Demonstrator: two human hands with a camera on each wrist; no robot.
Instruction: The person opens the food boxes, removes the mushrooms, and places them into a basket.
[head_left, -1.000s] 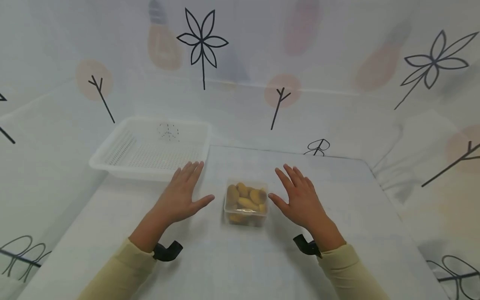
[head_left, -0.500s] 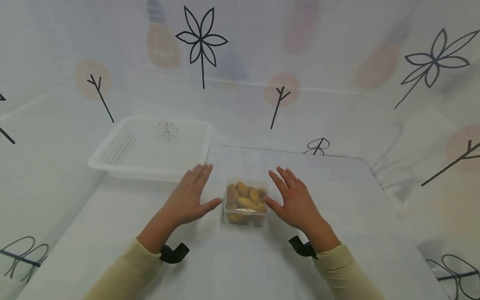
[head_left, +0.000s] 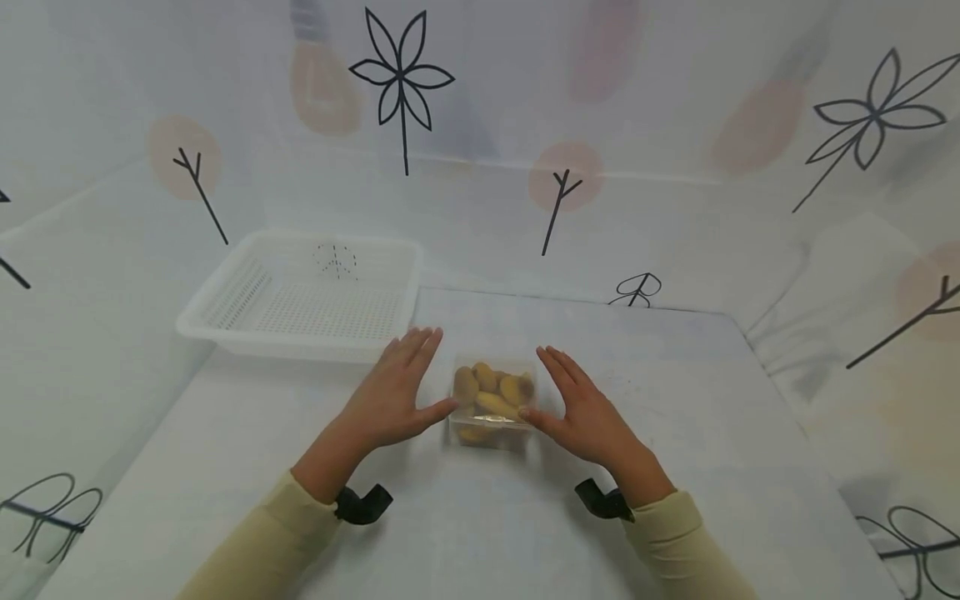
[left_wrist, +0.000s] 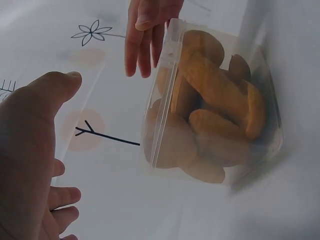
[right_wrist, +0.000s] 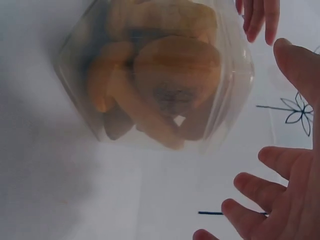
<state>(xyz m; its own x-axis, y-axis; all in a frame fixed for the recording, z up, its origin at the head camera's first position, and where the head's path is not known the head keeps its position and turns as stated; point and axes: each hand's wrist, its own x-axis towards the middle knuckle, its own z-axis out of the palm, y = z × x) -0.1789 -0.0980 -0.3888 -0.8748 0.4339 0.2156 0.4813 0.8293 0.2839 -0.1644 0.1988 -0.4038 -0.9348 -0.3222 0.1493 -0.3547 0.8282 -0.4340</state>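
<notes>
A clear lidded plastic box [head_left: 491, 432] stands on the white table between my hands, filled with several yellow-brown rounded pieces [left_wrist: 220, 135]. My left hand [head_left: 390, 400] is at its left side, fingers straight and pointing away, the thumb tip right at the lid's left edge in the head view. On the other side my right hand [head_left: 592, 421] has its fingers extended too, with the thumb overlapping the lid's right front corner. In the right wrist view a gap shows between the box [right_wrist: 165, 75] and the right fingers. Neither hand holds anything.
A white perforated plastic basket [head_left: 315, 346] stands at the back left of the table [head_left: 465, 533], behind my left hand. A white curtain [head_left: 480, 100] printed with flowers and bulbs hangs around the back and sides.
Both hands have moved inward toward the box, the left one to the right and the right one slightly left. Box and basket have stayed in place.
</notes>
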